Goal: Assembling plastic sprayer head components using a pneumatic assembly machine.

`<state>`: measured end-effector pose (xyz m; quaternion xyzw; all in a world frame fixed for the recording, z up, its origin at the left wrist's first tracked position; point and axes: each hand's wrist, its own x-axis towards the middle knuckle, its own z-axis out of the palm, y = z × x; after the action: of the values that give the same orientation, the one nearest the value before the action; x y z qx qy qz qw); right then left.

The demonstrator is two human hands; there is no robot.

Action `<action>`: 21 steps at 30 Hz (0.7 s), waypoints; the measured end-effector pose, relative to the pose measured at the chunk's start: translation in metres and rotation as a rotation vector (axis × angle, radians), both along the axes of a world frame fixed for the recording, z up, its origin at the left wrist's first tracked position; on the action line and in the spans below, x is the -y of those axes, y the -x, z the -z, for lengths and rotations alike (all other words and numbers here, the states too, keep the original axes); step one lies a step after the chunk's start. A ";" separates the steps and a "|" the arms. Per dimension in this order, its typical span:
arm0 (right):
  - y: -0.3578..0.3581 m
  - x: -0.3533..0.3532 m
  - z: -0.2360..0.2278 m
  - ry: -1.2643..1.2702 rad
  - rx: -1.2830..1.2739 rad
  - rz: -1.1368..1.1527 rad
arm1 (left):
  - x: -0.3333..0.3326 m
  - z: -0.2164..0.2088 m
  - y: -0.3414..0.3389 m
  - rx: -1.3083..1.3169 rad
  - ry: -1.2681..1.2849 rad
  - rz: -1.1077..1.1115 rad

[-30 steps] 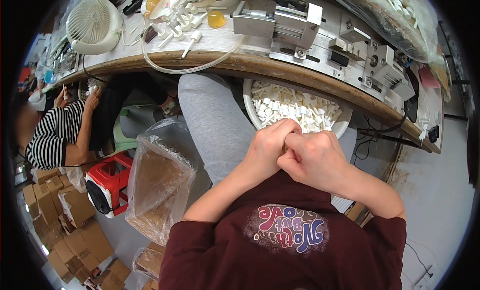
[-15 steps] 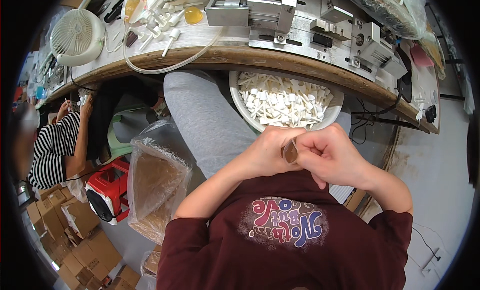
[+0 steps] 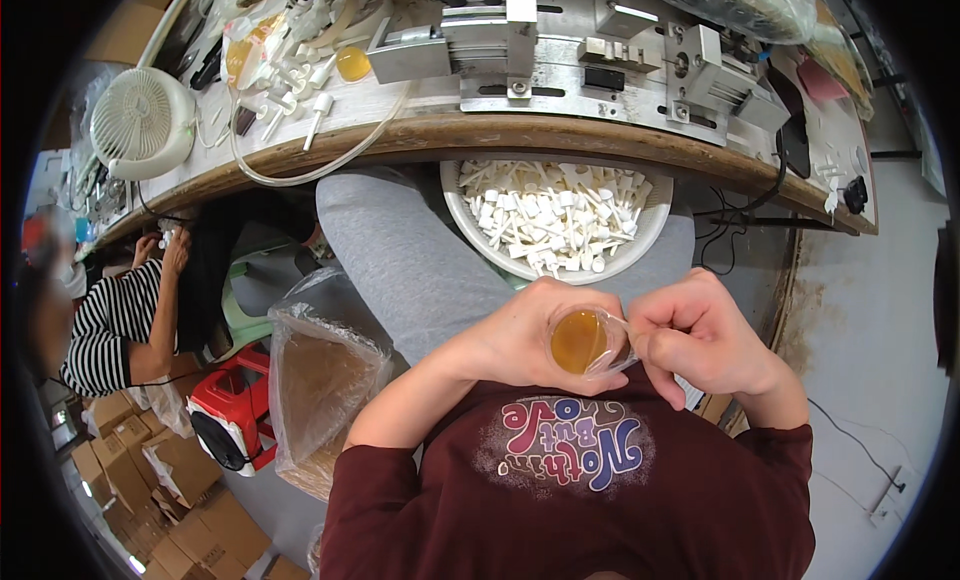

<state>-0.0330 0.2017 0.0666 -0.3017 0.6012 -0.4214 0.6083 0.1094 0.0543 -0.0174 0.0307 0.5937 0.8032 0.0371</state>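
My left hand (image 3: 520,335) is closed around a round amber thing (image 3: 577,342) with a clear, shiny wall or wrapping. Its exact kind I cannot tell. Just right of it, my right hand (image 3: 695,338) is curled, thumb and fingers pinching the edge of a clear plastic film (image 3: 615,352) that stretches from the round thing. Both hands are held in front of my chest. Beyond them, between my knees, a white basket (image 3: 462,225) holds many white plastic caps with thin stems (image 3: 555,215).
A metal fixture (image 3: 590,65) stands on the wooden-edged workbench (image 3: 420,140). Left on it are a white fan (image 3: 143,123), loose stemmed caps (image 3: 318,120) and a clear hose (image 3: 300,180). A plastic-lined box (image 3: 325,390) and red stool (image 3: 235,405) are at left, near a co-worker (image 3: 125,315).
My left hand has turned, and the amber round face now shows. My right hand has moved slightly away to the right, with clear film stretched between the hands. The view has shifted slightly.
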 end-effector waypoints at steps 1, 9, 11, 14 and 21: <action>0.001 -0.003 0.001 0.009 0.028 -0.002 | 0.000 -0.002 -0.001 0.032 -0.046 0.026; 0.013 -0.020 -0.008 0.006 0.122 0.002 | 0.003 -0.027 0.001 0.077 0.059 0.125; 0.017 -0.029 -0.015 0.161 0.168 -0.012 | 0.000 -0.047 0.005 0.008 0.095 0.147; 0.024 -0.037 -0.042 0.418 0.176 -0.050 | -0.009 -0.080 0.016 -0.219 0.067 0.220; 0.020 -0.040 -0.065 0.865 0.256 -0.060 | -0.035 -0.094 0.003 -0.481 0.021 0.285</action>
<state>-0.0526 0.2415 0.1317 -0.4909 0.2804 -0.6500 0.5077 0.1060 0.0894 0.0765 0.3030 0.5833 0.7535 0.0080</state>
